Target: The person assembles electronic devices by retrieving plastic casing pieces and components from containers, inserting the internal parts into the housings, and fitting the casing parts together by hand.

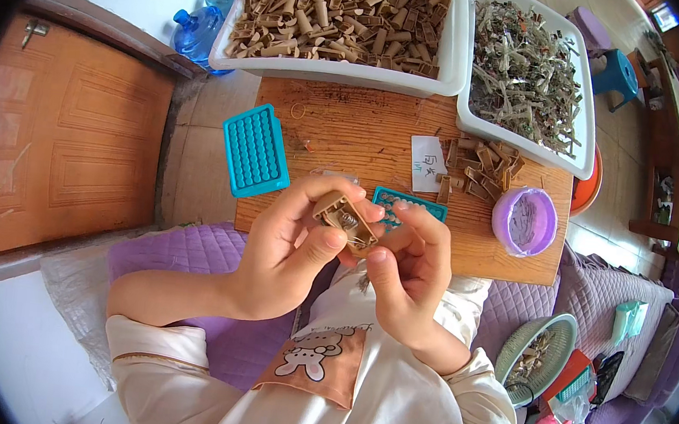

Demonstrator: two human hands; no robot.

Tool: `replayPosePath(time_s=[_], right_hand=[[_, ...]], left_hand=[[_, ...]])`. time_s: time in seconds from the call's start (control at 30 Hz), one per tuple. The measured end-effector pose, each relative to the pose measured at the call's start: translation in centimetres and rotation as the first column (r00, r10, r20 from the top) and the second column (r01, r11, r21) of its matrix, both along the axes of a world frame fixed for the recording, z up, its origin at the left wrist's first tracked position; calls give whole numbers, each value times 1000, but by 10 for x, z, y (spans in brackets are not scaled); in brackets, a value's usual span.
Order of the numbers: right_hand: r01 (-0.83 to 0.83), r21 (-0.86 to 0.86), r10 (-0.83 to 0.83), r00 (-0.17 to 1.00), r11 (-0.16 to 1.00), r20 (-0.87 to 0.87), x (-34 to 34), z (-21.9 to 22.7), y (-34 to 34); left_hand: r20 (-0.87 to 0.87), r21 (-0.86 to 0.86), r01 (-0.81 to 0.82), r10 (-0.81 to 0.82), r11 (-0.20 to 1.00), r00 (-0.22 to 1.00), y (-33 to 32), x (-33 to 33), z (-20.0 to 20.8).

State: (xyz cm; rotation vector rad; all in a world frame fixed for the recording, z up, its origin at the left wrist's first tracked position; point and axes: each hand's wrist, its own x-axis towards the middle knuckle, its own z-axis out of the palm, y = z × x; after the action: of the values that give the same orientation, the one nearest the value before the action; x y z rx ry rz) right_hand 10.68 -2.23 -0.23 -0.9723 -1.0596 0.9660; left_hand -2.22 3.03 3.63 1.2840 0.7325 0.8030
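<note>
My left hand [291,244] is closed around a tan plastic casing [330,205], tilted with its open side up. Inside the casing sits a coiled metal spring [346,219], and thin wire shows near its lower end. Close against that end, my right hand [415,272] has its fingers curled, thumb beside the casing. What those fingers pinch is hidden. A small greyish piece [363,282] shows just under the hands. Behind them, a teal tray [429,210] with round pockets is partly covered by my right fingers.
On the wooden table [348,123] stand a white bin [345,72] of tan casings, another white bin [518,139] of clear and metal parts, a teal tray [257,151], a paper slip [425,156], loose tan casings [487,169] and a purple tub [525,222]. A green basket [563,348] is at right.
</note>
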Motion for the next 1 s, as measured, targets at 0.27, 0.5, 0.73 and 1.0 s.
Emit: replayPosePath(time_s=[0.27, 0.5, 0.73, 1.0], right_hand=[[-185, -57, 167, 958, 981, -232, -9, -12, 5], [-239, -59, 234, 969, 969, -73, -8, -17, 11], [-213, -111, 154, 907, 971, -392, -8, -7, 5], [-127, -170, 74, 956, 977, -284, -12, -19, 9]], left_hand=[[182, -198, 27, 10, 980, 983, 2, -6, 0], [282, -597, 94, 99, 797, 954, 9, -1, -5], [44, -169, 40, -33, 985, 998, 0, 1, -10], [-129, 62, 90, -81, 994, 988, -8, 5, -14]])
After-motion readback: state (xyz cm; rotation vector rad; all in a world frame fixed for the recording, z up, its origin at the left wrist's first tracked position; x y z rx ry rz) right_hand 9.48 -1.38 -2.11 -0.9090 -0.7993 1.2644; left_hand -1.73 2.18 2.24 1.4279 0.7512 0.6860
